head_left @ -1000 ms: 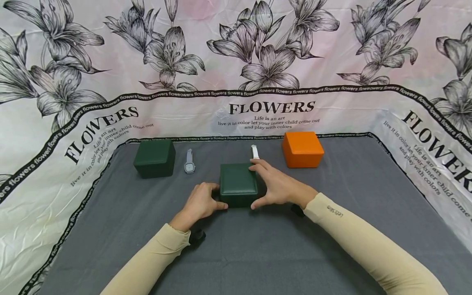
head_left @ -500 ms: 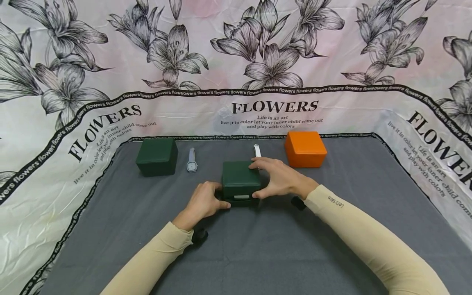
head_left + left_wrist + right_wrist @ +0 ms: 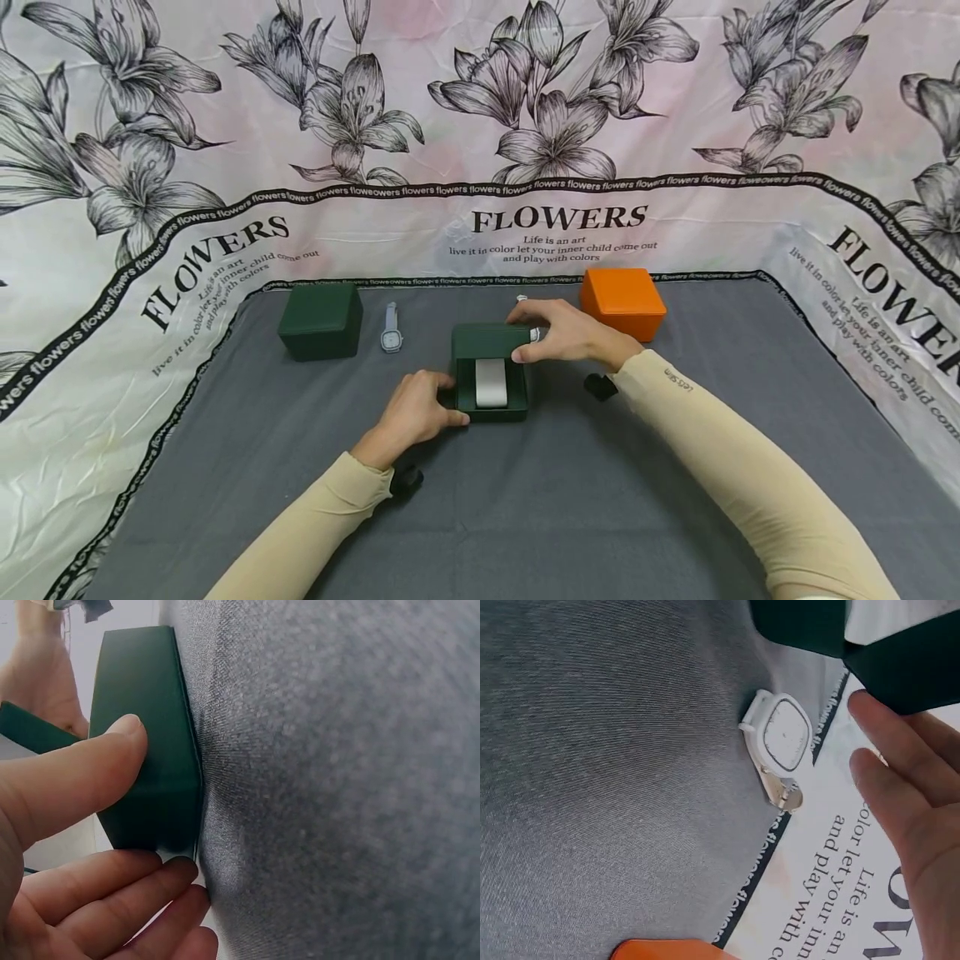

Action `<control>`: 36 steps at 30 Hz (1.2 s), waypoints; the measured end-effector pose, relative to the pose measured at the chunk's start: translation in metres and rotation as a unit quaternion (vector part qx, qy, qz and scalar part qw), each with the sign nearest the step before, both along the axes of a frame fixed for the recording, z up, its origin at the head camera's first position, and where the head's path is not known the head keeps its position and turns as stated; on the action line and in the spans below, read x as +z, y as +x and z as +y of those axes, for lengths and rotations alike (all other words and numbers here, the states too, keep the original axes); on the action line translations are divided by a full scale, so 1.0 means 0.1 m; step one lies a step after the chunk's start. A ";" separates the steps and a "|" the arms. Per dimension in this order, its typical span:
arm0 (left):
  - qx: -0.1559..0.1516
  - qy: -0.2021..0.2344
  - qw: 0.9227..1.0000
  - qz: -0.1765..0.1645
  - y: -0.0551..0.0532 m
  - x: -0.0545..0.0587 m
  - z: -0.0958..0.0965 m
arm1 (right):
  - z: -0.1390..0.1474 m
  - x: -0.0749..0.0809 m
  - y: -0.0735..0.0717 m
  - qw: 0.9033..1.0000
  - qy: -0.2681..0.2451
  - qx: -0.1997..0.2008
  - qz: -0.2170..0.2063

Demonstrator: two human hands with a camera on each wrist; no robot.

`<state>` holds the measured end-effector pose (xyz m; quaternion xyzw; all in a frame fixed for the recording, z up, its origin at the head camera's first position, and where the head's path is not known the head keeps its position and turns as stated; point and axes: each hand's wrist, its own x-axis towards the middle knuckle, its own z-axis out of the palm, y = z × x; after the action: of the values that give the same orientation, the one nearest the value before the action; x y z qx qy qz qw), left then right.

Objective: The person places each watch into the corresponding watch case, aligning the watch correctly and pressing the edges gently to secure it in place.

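Note:
A dark green watch box (image 3: 517,414) stands in the middle of the grey cloth, its lid (image 3: 487,340) raised and a light grey cushion (image 3: 491,383) showing inside. My left hand (image 3: 412,418) grips the base at its left front corner; in the left wrist view, the thumb lies against the green wall (image 3: 142,682) and the fingers are at the end. At the lid's right side, my right hand (image 3: 573,333) holds it between thumb and fingers. Behind that hand, a white watch (image 3: 786,735) lies on the cloth, mostly covered in the head view.
Back left stands another green box (image 3: 321,323), lid down. A watch with a pale strap (image 3: 391,332) lies to its right. An orange box (image 3: 622,302) is at the back right, close to my right forearm. Flower-printed fabric (image 3: 555,225) rises behind the grey cloth.
The middle box's lid has swung up and back with my right hand, uncovering the cushion. My right hand has moved away from me; the left has stayed at the base.

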<state>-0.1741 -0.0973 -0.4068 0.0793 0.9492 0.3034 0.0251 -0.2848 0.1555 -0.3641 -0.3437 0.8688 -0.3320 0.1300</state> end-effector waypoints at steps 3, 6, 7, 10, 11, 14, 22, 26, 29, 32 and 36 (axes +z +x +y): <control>-0.004 0.008 1.000 0.002 0.00 -0.01 0.01 | 0.02 0.01 -0.01 1.000 -0.002 -0.006 0.002; -0.005 0.013 1.000 0.006 0.00 -0.02 0.02 | 0.04 0.03 -0.01 1.000 -0.012 -0.007 0.018; -0.004 0.012 1.000 0.006 0.00 -0.02 0.01 | 0.04 0.04 -0.01 1.000 -0.019 -0.006 0.024; -0.001 0.008 1.000 0.000 0.00 -0.02 0.01 | 0.04 0.06 -0.03 0.998 -0.048 -0.009 0.037; -0.001 0.007 1.000 -0.002 0.00 -0.02 0.02 | 0.04 0.07 -0.03 0.998 -0.059 -0.012 0.037; 0.002 0.006 1.000 -0.010 0.01 -0.02 0.02 | 0.06 0.08 -0.05 0.995 -0.091 -0.028 0.022; 0.004 0.002 1.000 -0.005 0.03 -0.01 0.03 | 0.04 0.14 -0.05 0.992 -0.115 -0.048 0.012; 0.004 -0.001 1.000 -0.002 0.04 -0.01 0.04 | 0.01 0.22 0.01 0.992 -0.118 -0.050 0.009; 0.002 -0.002 1.000 0.003 0.05 -0.01 0.05 | 0.02 0.18 -0.03 0.990 -0.131 -0.054 0.002; 0.001 -0.003 1.000 0.009 0.06 -0.01 0.05 | 0.03 0.08 -0.12 0.989 -0.137 -0.061 -0.005; 0.003 -0.004 1.000 0.011 0.06 -0.03 0.05 | 0.02 0.08 -0.12 0.988 -0.140 -0.059 -0.006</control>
<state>-0.1685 -0.0924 -0.4093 0.0798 0.9507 0.2992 0.0144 -0.2969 0.1571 -0.3565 -0.3045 0.8318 -0.4593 0.0665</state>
